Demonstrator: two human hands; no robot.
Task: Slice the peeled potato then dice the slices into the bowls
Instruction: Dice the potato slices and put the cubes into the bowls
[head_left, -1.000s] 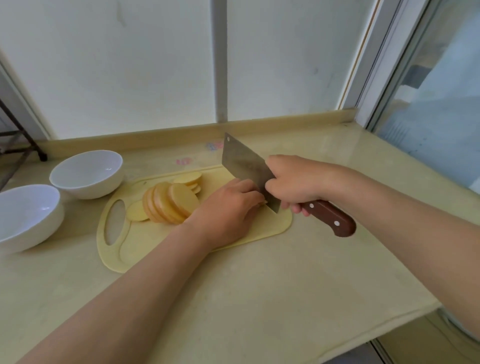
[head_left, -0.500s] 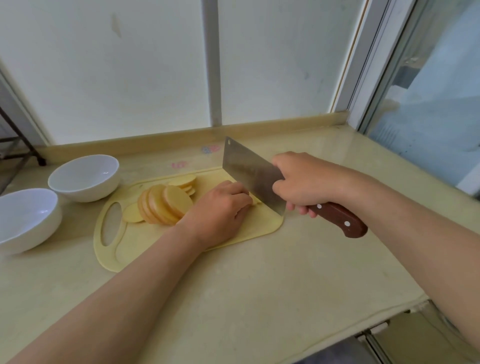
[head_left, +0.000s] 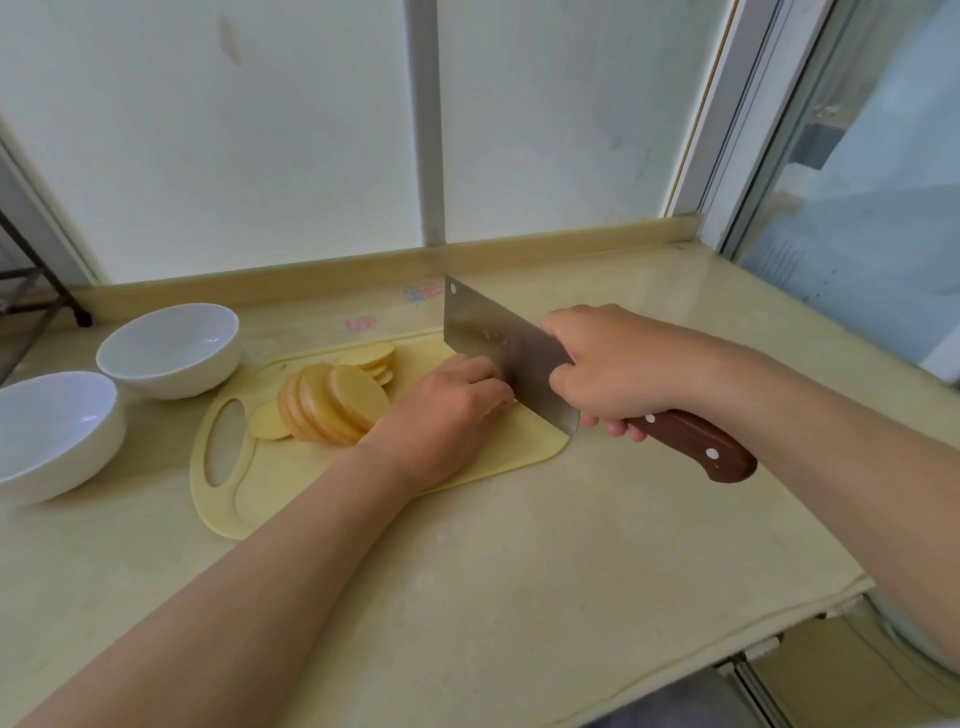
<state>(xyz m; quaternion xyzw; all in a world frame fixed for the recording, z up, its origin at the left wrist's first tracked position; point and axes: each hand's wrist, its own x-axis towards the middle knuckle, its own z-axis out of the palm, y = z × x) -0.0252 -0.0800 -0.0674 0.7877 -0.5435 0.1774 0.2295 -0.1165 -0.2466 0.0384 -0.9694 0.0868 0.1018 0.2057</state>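
A pale yellow cutting board (head_left: 270, 483) lies on the counter. Several round potato slices (head_left: 332, 397) lean in a stack on it, with more flat slices (head_left: 371, 356) behind. My left hand (head_left: 441, 410) rests curled on the board to the right of the stack, its fingertips against the blade; whatever it holds down is hidden beneath it. My right hand (head_left: 608, 364) grips a cleaver (head_left: 498, 345) where the steel blade meets the brown wooden handle (head_left: 691, 441). The blade stands on edge on the board. Two white bowls, one nearer (head_left: 47, 431) and one farther (head_left: 171, 351), sit left of the board.
The beige counter (head_left: 519, 545) ends in a front edge at the lower right. A low ledge and a white wall run behind the board. A glass window pane (head_left: 857, 208) stands at the right. A dark metal rack leg (head_left: 47, 291) shows at the far left.
The cleaver and my left hand have kept their places on the board, with only a slight shift of the blade. The view has drifted a little.
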